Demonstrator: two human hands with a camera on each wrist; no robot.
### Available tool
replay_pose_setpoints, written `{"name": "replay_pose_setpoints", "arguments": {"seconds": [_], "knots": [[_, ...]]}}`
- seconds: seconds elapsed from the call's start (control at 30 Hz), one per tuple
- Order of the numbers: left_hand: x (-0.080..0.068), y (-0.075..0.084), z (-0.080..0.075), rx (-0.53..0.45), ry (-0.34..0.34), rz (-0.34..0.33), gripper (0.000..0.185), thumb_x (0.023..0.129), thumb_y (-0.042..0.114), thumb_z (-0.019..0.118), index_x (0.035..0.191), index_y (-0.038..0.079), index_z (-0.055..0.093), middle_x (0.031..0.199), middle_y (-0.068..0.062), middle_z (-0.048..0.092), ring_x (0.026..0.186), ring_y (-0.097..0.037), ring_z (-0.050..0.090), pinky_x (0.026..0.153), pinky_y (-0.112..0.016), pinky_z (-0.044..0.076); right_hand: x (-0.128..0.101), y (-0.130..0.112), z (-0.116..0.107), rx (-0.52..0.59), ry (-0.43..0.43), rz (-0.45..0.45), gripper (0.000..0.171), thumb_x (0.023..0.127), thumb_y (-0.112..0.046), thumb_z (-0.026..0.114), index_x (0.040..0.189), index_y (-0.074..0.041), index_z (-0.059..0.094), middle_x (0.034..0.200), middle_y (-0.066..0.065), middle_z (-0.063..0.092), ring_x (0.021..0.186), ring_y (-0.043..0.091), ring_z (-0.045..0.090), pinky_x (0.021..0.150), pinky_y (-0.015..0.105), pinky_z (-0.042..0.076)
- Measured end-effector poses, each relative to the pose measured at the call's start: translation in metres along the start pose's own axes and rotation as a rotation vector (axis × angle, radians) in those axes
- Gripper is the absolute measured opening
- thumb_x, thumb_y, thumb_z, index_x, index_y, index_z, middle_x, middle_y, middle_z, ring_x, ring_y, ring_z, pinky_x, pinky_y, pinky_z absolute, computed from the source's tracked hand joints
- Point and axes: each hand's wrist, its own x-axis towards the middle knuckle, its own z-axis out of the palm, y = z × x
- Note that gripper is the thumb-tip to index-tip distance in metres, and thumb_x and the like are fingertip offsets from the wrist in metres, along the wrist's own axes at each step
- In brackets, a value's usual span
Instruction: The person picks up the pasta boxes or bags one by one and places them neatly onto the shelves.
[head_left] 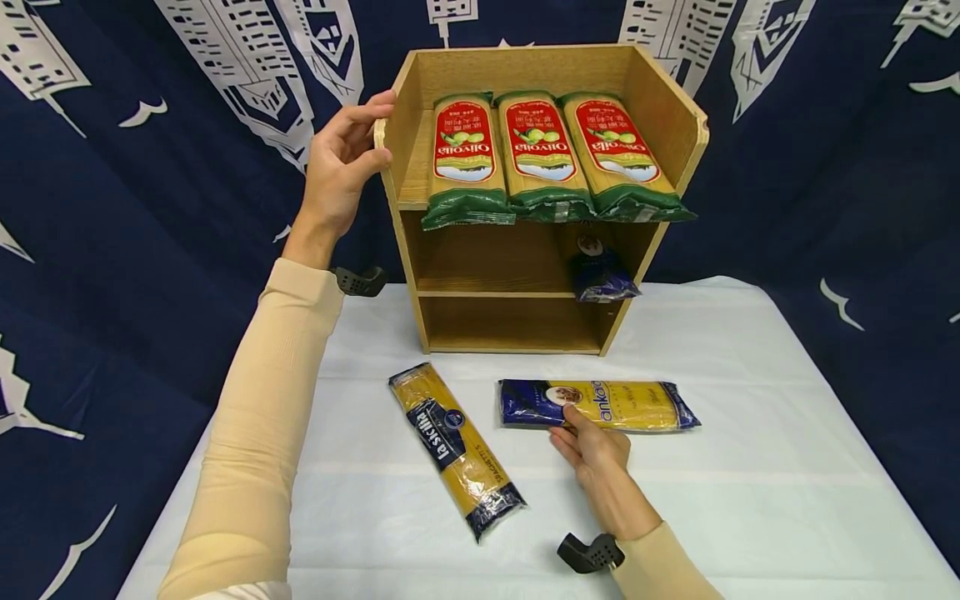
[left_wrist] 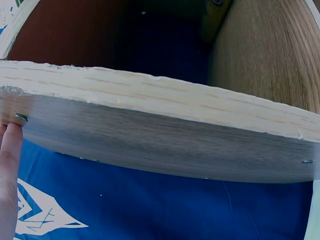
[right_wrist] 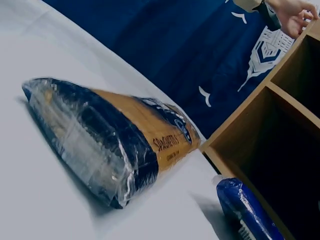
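Note:
At the upper left edge of a wooden shelf (head_left: 388, 179), my left hand (head_left: 341, 162) grips the side panel, thumb at the front edge and fingers over the top. The left wrist view has a finger (left_wrist: 9, 160) against the panel's outer face. My right hand (head_left: 600, 458) pinches the near long edge of a blue and yellow spaghetti packet (head_left: 637, 406), thumb on top. That packet lies crosswise before the shelf; its blue end (right_wrist: 245, 207) shows in the right wrist view. Left of it, a La Sicilia spaghetti packet (head_left: 457, 450) lies slanted on the white table.
Three Olivoilà pasta packets (head_left: 543, 142) lie side by side on the top shelf, green ends over its front edge. A dark blue packet (head_left: 600, 271) sits at the right of the middle shelf. Patterned blue cloth (head_left: 825, 208) hangs behind the white table (head_left: 780, 467).

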Motion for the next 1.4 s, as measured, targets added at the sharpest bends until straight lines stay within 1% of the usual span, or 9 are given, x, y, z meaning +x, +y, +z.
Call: {"name": "replay_pose_setpoints", "arguments": {"seconds": [0.13, 0.43, 0.6, 0.73, 0.93, 1.03, 1.2, 1.27, 1.4], "knots": [[0.0, -0.003, -0.002, 0.021, -0.023, 0.048, 0.038, 0.082, -0.015, 0.065, 0.115, 0.002, 0.071, 0.143, -0.022, 0.057, 0.136, -0.031, 0.05, 0.114, -0.043, 0.037, 0.001, 0.001, -0.001, -0.01, 0.018, -0.01, 0.025, 0.093, -0.006, 0.071, 0.11, 0.001, 0.054, 0.073, 0.005, 0.071, 0.063, 0.016, 0.072, 0.073, 0.034, 0.06], [0.0, -0.004, -0.002, 0.021, -0.016, 0.046, 0.037, 0.081, -0.016, 0.065, 0.114, 0.002, 0.072, 0.142, -0.022, 0.057, 0.135, -0.031, 0.051, 0.114, -0.042, 0.037, 0.0, 0.004, -0.003, -0.023, 0.066, -0.071, 0.03, 0.089, -0.002, 0.07, 0.111, 0.003, 0.051, 0.071, 0.004, 0.067, 0.059, 0.01, 0.067, 0.068, 0.03, 0.06], [0.001, -0.004, -0.002, 0.011, -0.01, 0.036, 0.036, 0.081, -0.015, 0.065, 0.113, 0.001, 0.071, 0.142, -0.021, 0.057, 0.136, -0.032, 0.051, 0.114, -0.042, 0.037, -0.001, 0.005, -0.005, -0.018, 0.071, -0.094, 0.04, 0.088, 0.0, 0.068, 0.121, 0.009, 0.048, 0.074, 0.004, 0.067, 0.061, 0.01, 0.067, 0.068, 0.029, 0.06], [0.001, -0.003, -0.001, 0.005, -0.009, 0.031, 0.036, 0.081, -0.016, 0.064, 0.113, 0.001, 0.071, 0.142, -0.022, 0.057, 0.136, -0.032, 0.051, 0.114, -0.041, 0.037, -0.001, 0.006, -0.007, 0.009, 0.071, -0.13, 0.047, 0.088, 0.0, 0.069, 0.128, 0.011, 0.047, 0.082, 0.003, 0.067, 0.067, 0.01, 0.07, 0.07, 0.031, 0.06], [0.0, -0.002, 0.0, 0.005, 0.002, 0.018, 0.035, 0.081, -0.014, 0.066, 0.112, 0.001, 0.071, 0.142, -0.021, 0.058, 0.136, -0.031, 0.051, 0.114, -0.04, 0.037, -0.001, 0.007, -0.012, 0.048, 0.035, -0.176, 0.04, 0.088, 0.004, 0.066, 0.124, 0.009, 0.05, 0.09, 0.005, 0.067, 0.073, 0.01, 0.071, 0.075, 0.034, 0.06], [0.0, -0.001, 0.0, -0.004, 0.003, 0.01, 0.035, 0.081, -0.014, 0.066, 0.112, 0.001, 0.071, 0.142, -0.021, 0.058, 0.136, -0.031, 0.05, 0.114, -0.04, 0.037, 0.0, 0.007, -0.017, 0.034, 0.008, -0.19, 0.037, 0.088, 0.006, 0.063, 0.122, 0.01, 0.05, 0.092, 0.007, 0.066, 0.075, 0.011, 0.07, 0.076, 0.035, 0.06], [0.001, -0.003, -0.001, -0.007, 0.001, 0.016, 0.035, 0.081, -0.014, 0.067, 0.112, 0.0, 0.072, 0.143, -0.022, 0.057, 0.137, -0.031, 0.05, 0.114, -0.041, 0.037, -0.002, 0.006, -0.027, -0.04, -0.07, -0.2, 0.047, 0.09, 0.005, 0.061, 0.133, 0.016, 0.044, 0.101, 0.01, 0.065, 0.079, 0.011, 0.071, 0.078, 0.033, 0.06], [0.001, -0.003, -0.001, -0.011, 0.001, 0.014, 0.035, 0.081, -0.014, 0.067, 0.112, 0.0, 0.071, 0.143, -0.022, 0.057, 0.137, -0.031, 0.05, 0.114, -0.042, 0.037, -0.004, 0.006, -0.032, -0.063, -0.109, -0.202, 0.05, 0.091, 0.005, 0.06, 0.137, 0.016, 0.042, 0.102, 0.008, 0.067, 0.081, 0.012, 0.072, 0.078, 0.032, 0.06], [0.001, -0.004, -0.001, -0.02, 0.004, 0.006, 0.034, 0.081, -0.014, 0.068, 0.112, 0.0, 0.071, 0.143, -0.022, 0.057, 0.137, -0.03, 0.05, 0.114, -0.041, 0.037, -0.01, 0.006, -0.038, -0.111, -0.161, -0.215, 0.047, 0.09, 0.007, 0.059, 0.134, 0.016, 0.044, 0.09, 0.003, 0.072, 0.076, 0.012, 0.071, 0.071, 0.03, 0.06]]}}
